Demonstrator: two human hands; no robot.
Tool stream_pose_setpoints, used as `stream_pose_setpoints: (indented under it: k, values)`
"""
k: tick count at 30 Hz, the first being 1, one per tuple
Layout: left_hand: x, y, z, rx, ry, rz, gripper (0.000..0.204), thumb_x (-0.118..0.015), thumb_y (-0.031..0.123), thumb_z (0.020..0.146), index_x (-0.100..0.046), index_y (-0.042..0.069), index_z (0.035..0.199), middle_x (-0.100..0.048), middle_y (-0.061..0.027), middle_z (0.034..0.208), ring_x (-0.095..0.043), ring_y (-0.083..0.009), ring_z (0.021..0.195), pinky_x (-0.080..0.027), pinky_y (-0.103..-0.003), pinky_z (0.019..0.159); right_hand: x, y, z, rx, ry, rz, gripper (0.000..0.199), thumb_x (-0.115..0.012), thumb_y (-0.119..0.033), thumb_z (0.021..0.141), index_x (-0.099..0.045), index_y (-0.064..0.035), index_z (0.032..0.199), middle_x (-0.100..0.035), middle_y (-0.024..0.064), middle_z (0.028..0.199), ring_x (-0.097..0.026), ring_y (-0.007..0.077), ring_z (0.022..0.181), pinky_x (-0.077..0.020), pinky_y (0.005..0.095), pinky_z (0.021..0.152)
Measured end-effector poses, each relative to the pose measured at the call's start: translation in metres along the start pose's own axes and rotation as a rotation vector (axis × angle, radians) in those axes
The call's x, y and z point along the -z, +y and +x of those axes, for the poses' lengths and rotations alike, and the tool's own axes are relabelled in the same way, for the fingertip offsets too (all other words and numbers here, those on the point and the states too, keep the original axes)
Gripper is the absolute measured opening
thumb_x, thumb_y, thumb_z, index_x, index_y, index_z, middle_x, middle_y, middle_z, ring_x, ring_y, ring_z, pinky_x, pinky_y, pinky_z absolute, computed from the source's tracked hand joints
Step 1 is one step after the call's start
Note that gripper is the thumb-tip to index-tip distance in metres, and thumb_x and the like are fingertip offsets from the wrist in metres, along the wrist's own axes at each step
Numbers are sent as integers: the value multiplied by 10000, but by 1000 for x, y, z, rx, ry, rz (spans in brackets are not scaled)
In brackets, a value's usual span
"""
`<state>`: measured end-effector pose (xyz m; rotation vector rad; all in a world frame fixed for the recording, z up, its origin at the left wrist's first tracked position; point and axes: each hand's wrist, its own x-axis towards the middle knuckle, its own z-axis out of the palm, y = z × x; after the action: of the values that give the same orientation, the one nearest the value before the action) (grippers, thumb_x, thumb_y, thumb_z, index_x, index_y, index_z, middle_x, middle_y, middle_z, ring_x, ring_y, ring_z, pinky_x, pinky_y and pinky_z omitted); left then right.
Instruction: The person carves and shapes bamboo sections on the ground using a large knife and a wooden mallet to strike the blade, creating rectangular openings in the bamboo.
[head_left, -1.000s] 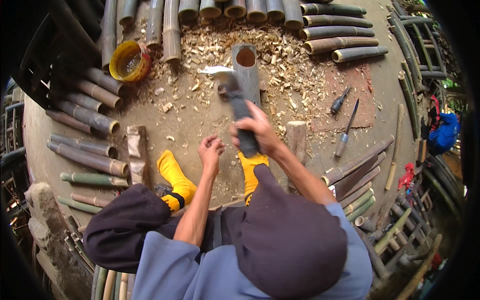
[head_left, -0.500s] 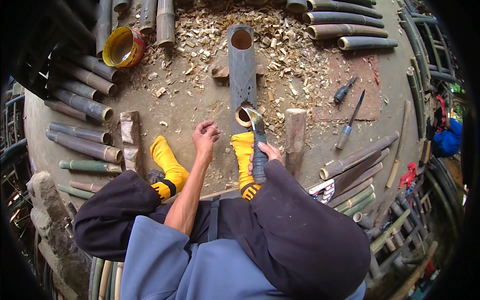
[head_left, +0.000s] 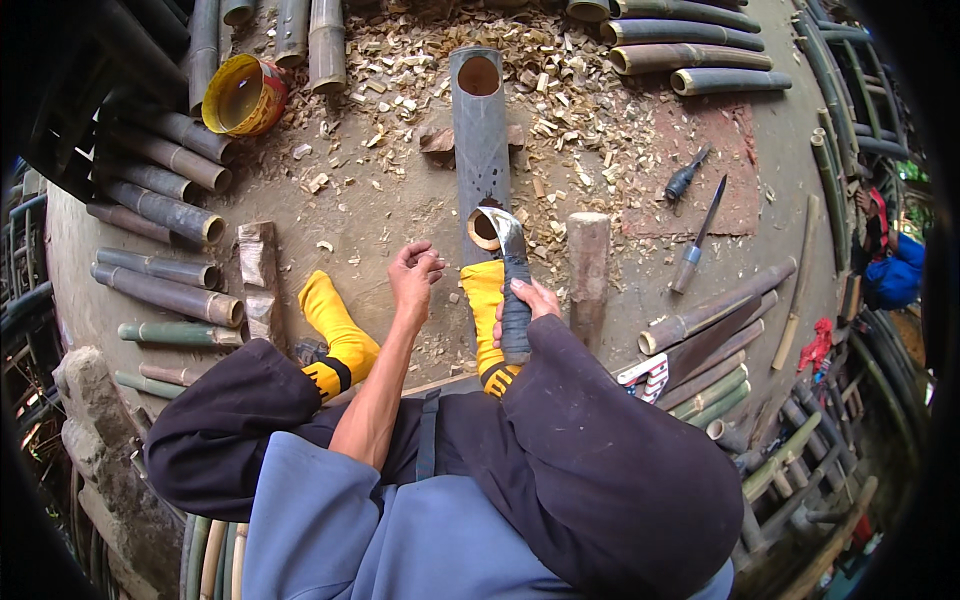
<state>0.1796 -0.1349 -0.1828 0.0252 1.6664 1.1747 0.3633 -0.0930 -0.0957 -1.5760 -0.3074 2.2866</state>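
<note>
My right hand [head_left: 530, 305] is wrapped round the dark taped handle of a hooked knife [head_left: 514, 285]. Its curved metal blade reaches the lower hole of a thick bamboo tube [head_left: 481, 150], with the tip at the rim. Another hole is cut near the tube's far end. My right foot, in a yellow sock [head_left: 484, 305], rests on the near part of the tube. My left hand [head_left: 411, 278] hovers left of the tube, fingers loosely bent and slightly apart, with nothing visible in them.
A wooden block [head_left: 436, 142] lies under the tube amid wood chips [head_left: 560, 110]. Wooden posts [head_left: 588, 270] flank my feet. On the right lie a knife [head_left: 703, 240] and a dark-handled tool [head_left: 685, 177]. Bamboo pieces [head_left: 170, 290] and a yellow-red bucket [head_left: 243, 95] stand left.
The hooked knife has rolled in my right hand, so its blade shows a narrower face at the hole. My left hand stays nearly in place.
</note>
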Motion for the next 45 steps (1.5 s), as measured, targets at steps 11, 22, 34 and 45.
stream_pose_setpoints:
  k: [11, 22, 34, 45]
  values:
    - [4, 0, 1, -5, -9, -8, 248, -597, 81, 821, -565, 11, 1057, -615, -53, 870, -623, -149, 729, -513, -268, 633, 28, -7, -5, 83, 30, -80, 213, -560, -216, 877, -510, -13, 914, -580, 93, 677, -553, 161, 472, -492, 283, 438]
    - [-23, 38, -28, -115, -399, 127, 226, -642, 176, 819, -632, 22, 984, -626, -49, 837, -582, -104, 687, -474, -231, 595, 36, -24, -28, 594, 189, -685, 275, -632, -174, 764, -537, -31, 978, -611, 48, 763, -582, 106, 691, -459, 272, 622]
    - [-103, 35, -61, 645, -521, -351, 382, -501, 275, 932, -517, 16, 1211, -556, -126, 1205, -550, -229, 1088, -420, -430, 977, 37, -98, -13, 636, -218, -1858, 685, -632, -117, 668, -431, -126, 1323, -595, 153, 907, -590, 340, 707, -505, 403, 623]
    - [-133, 16, -63, 647, -360, -1057, 382, -505, 294, 921, -478, 37, 1202, -514, -107, 1247, -467, -225, 1200, -371, -399, 1048, 13, -157, 27, 601, -635, -2378, 555, -512, -128, 801, -396, -161, 1343, -615, 99, 934, -620, 286, 806, -513, 396, 651]
